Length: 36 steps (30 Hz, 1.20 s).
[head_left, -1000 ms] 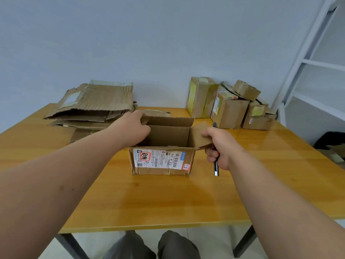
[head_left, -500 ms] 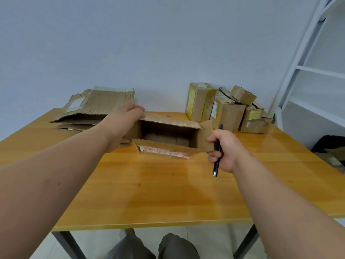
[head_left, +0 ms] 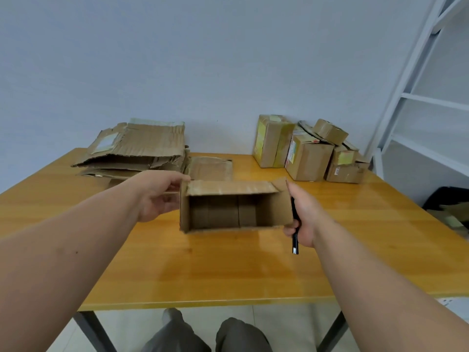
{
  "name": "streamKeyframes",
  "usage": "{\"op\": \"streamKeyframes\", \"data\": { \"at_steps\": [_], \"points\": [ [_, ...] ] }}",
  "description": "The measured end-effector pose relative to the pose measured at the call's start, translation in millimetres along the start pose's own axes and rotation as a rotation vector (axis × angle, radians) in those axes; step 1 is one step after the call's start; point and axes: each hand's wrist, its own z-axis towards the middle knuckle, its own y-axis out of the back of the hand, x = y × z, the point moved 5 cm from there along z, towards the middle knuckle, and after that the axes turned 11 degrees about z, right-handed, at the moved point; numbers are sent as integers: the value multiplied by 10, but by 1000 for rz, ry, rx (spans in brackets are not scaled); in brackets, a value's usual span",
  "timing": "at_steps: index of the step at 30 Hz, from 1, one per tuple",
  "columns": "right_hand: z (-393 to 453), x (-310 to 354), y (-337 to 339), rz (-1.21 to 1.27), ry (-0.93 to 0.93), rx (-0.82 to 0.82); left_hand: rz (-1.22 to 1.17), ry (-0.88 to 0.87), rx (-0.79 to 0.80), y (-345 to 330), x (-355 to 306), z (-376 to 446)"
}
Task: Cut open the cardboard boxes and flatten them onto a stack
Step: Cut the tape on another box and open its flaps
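I see the open cardboard box (head_left: 233,207) held just above the wooden table (head_left: 203,270), its mouth toward me, its corrugated inside bare; my left hand (head_left: 157,196) grips its left wall; my right hand (head_left: 302,219) clasps a slim black cutter (head_left: 294,232) against the right wall; flattened cardboard stack (head_left: 137,151) lies behind left, taped boxes (head_left: 307,151) behind right.

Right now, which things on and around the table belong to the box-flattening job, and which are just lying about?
Part of the job:
- open box, held by the left hand and right hand
- black cutter in the right hand
- flattened stack
- uncut boxes

Just lying about:
- white shelf
- dark item on the floor
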Motion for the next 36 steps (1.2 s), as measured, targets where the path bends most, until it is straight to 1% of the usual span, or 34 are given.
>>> {"op": "streamKeyframes", "data": {
  "at_steps": [3, 7, 11, 13, 17, 19, 21, 23, 24, 26, 28, 29, 32, 34, 36],
  "points": [
    [7, 34, -19, -47, 52, 18, 22, -80, 21, -13, -35, 6],
    [54, 32, -28, 19, 87, 17, -187, -162, 43, -32, -87, 21],
    [39, 41, -65, 14, 127, 36, -126, -179, 59, -103, -59, -3],
    [45, 76, -69, -1, 163, 41, -101, -216, 34, -79, -84, -1],
    [6, 141, -65, 101, 232, 63, -110, -259, -27, 13, -185, -5],
    [-1, 145, -79, 92, 256, 77, -105, -286, -58, 41, -192, 7],
    [16, 99, -87, -37, 265, 52, 41, -303, -93, 44, -135, 0],
    [33, 31, -91, -244, 279, 10, 218, -314, -99, 25, -16, 25],
    [38, 2, -93, -313, 295, 8, 263, -322, -67, 0, 35, 18],
    [54, -42, -69, -367, 314, 15, 340, -336, 32, -58, 103, -15],
    [65, -76, -24, -401, 296, 12, 508, -363, 78, -89, 132, -6],
    [68, -86, -13, -421, 294, 10, 617, -392, 53, -84, 119, -1],
    [44, -111, -74, -475, 315, 46, 981, -511, -92, -99, 32, -39],
    [27, -129, -134, -528, 300, 68, 1232, -532, -161, -164, 19, -19],
    [11, -170, -166, -613, 262, 93, 1391, -546, -201, -260, 22, -39]
  ]
}}
